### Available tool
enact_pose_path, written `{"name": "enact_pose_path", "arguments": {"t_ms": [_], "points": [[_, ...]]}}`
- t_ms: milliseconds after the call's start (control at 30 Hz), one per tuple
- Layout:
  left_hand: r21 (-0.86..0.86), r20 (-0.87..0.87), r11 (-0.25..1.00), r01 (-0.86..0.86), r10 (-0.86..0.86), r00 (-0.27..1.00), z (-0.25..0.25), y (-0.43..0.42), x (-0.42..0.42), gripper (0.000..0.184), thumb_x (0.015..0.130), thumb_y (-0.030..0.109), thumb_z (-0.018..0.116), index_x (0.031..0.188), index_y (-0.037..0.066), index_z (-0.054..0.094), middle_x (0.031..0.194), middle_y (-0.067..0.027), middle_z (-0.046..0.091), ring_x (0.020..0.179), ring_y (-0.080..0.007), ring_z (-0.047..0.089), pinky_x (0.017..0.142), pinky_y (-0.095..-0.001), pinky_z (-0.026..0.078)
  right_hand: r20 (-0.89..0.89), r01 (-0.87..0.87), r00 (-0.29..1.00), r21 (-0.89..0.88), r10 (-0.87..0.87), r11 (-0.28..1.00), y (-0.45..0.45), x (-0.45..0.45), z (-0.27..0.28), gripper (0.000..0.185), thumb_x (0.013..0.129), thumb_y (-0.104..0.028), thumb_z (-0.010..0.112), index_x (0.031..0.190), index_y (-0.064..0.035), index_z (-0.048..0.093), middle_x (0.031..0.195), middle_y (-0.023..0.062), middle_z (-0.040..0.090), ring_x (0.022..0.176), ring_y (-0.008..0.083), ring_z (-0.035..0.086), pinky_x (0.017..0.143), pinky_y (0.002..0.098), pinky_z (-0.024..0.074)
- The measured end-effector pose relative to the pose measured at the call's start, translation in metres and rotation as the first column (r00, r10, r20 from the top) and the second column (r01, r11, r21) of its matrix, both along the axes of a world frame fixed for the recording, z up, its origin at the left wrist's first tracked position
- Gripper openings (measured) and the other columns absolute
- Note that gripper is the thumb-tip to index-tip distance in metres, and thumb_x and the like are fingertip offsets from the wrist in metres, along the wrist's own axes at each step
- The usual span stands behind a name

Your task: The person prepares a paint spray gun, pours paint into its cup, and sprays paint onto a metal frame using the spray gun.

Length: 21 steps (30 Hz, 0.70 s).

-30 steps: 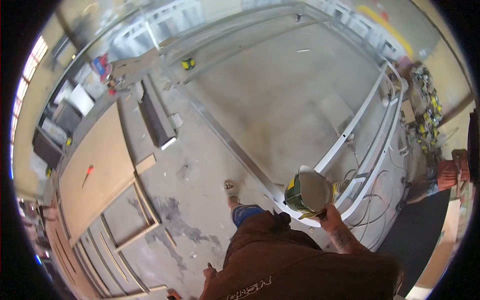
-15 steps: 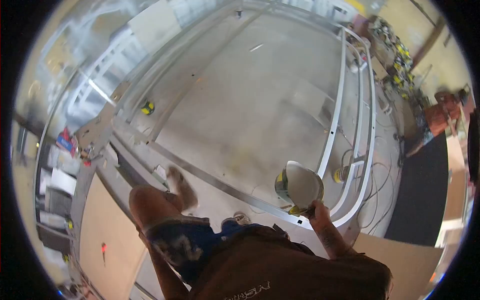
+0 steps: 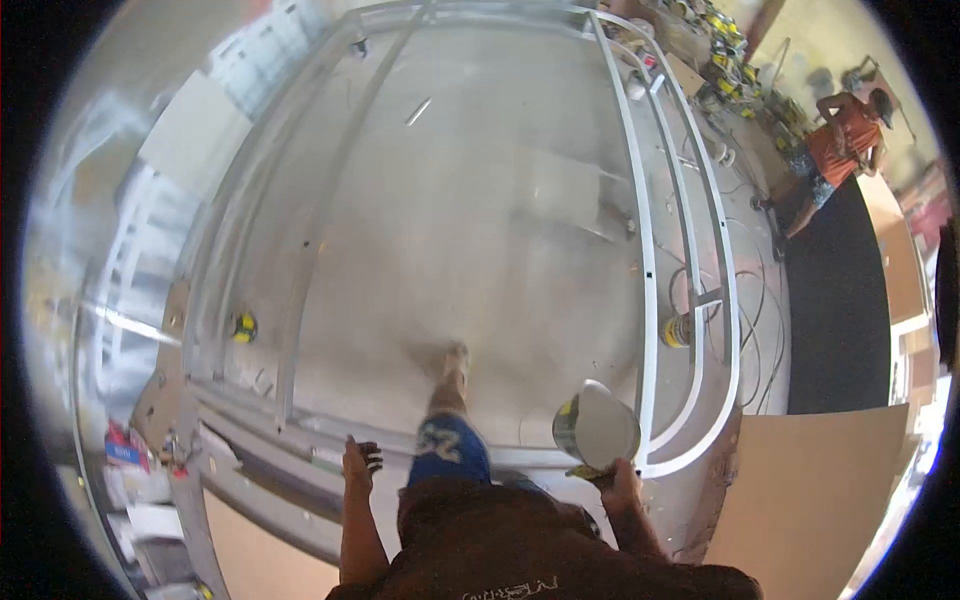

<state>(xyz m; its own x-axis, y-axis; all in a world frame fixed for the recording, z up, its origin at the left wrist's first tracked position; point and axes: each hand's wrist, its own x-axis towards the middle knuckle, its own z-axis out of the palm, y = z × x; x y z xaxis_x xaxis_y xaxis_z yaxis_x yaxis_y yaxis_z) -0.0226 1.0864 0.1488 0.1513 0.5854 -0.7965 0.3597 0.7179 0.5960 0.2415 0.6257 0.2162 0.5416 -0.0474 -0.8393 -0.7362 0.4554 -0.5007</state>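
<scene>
My right hand (image 3: 622, 486) is closed on the near rim of a paint can (image 3: 567, 432) with a dark and yellow-green outside. White fills the view into its mouth; whether that is paint or the can's coated inside I cannot tell. The can hangs just inside the near right corner of a large pale metal frame (image 3: 646, 330) on the floor. My left hand (image 3: 362, 462) is held out over the near side of the frame, its fingers apart and nothing in them. One leg (image 3: 449, 400) reaches forward, with the foot inside the frame.
A yellow can (image 3: 678, 330) stands between the curved rails at right, with hoses (image 3: 757, 330) beyond. Another yellow-black can (image 3: 244, 327) stands at left. A person in an orange top (image 3: 845, 138) stands by a black sheet (image 3: 838, 310). Boards (image 3: 800, 490) lie near right.
My leg has swung forward over the near rail into the frame. My left hand has come up from beside the thigh. The can stays in my right hand.
</scene>
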Motion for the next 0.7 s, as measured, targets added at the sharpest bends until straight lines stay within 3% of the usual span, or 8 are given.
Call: {"name": "enact_pose_path", "arguments": {"t_ms": [100,133,300,400,533,567,633,700], "points": [[0.034,-0.079,0.976,0.214,-0.211,0.974,-0.069,0.075,0.022,0.064,0.096,0.059,0.032,0.094,0.004,0.064,0.080,-0.0113,0.065,0.063,-0.0245,0.059,0.057,-0.0373,0.048,0.208,-0.096,0.977,0.275,0.038,0.957,0.079,0.023,0.037,0.055,0.089,-0.023,0.052,0.134,0.0045,0.037,0.127,0.0228,0.051,0.113,0.0404,0.055,0.088,0.0611,0.0518],[-0.300,-0.071,0.928,0.221,-0.253,0.965,-0.083,0.115,0.033,0.062,0.097,0.057,0.032,0.100,0.004,0.064,0.083,-0.0120,0.066,0.066,-0.0252,0.060,0.059,-0.0402,0.049,0.354,-0.154,0.935,0.325,0.030,0.933,0.115,0.044,0.038,0.056,0.090,-0.024,0.052,0.135,0.0037,0.036,0.128,0.0225,0.050,0.114,0.0401,0.054,0.088,0.0611,0.0516],[-0.393,-0.195,0.819,0.419,-0.520,0.832,-0.093,0.180,0.089,0.062,0.095,0.058,0.036,0.107,0.003,0.062,0.089,-0.0134,0.068,0.067,-0.0256,0.062,0.060,-0.0381,0.051,0.035,0.219,0.972,0.200,-0.230,0.955,0.181,0.090,0.005,0.051,0.086,-0.015,0.048,0.132,0.0050,0.040,0.126,0.0231,0.053,0.112,0.0397,0.057,0.095,0.0500,0.0506],[-0.293,-0.182,0.779,0.555,-0.615,0.767,-0.084,0.215,0.158,0.053,0.099,0.049,0.036,0.103,0.002,0.062,0.085,-0.0133,0.068,0.063,-0.0245,0.063,0.056,-0.0355,0.052,0.103,0.134,0.985,0.075,-0.141,0.988,0.227,0.136,0.018,0.045,0.094,-0.019,0.038,0.130,0.0087,0.040,0.123,0.0237,0.054,0.112,0.0356,0.057,0.094,0.0470,0.0518],[-0.208,-0.125,0.764,0.610,-0.640,0.758,-0.066,0.261,0.265,0.046,0.099,0.042,0.039,0.100,0.003,0.061,0.080,-0.0117,0.067,0.059,-0.0218,0.063,0.053,-0.0336,0.051,0.110,0.122,0.985,0.089,-0.131,0.989,0.240,0.184,0.002,0.037,0.091,-0.013,0.049,0.120,0.0089,0.046,0.122,0.0235,0.055,0.105,0.0355,0.061,0.090,0.0461,0.0552],[-0.177,-0.105,0.746,0.642,-0.662,0.742,-0.064,0.278,0.289,0.044,0.099,0.041,0.039,0.100,0.004,0.062,0.078,-0.0110,0.067,0.058,-0.0213,0.062,0.052,-0.0330,0.050,0.060,0.302,0.949,0.092,-0.308,0.949,0.252,0.198,0.000,0.031,0.087,-0.012,0.057,0.110,0.0089,0.051,0.112,0.0224,0.058,0.101,0.0346,0.063,0.086,0.0452,0.0571],[-0.131,-0.050,0.736,0.664,-0.674,0.737,-0.042,0.292,0.323,0.042,0.098,0.040,0.040,0.101,0.003,0.061,0.079,-0.0108,0.067,0.058,-0.0213,0.062,0.052,-0.0332,0.050,0.316,0.069,0.949,-0.172,-0.011,0.983,0.213,0.201,-0.064,0.029,0.085,-0.012,0.058,0.104,0.0094,0.052,0.104,0.0215,0.059,0.097,0.0350,0.064,0.084,0.0463,0.0577],[-0.116,-0.013,0.730,0.673,-0.679,0.734,-0.028,0.310,0.354,0.041,0.098,0.039,0.040,0.102,0.003,0.060,0.081,-0.0109,0.067,0.058,-0.0214,0.062,0.053,-0.0334,0.050,0.336,0.104,0.942,-0.225,-0.023,0.969,0.225,0.215,-0.063,0.029,0.085,-0.010,0.057,0.105,0.0100,0.052,0.100,0.0206,0.059,0.093,0.0358,0.065,0.083,0.0491,0.0576]]}}
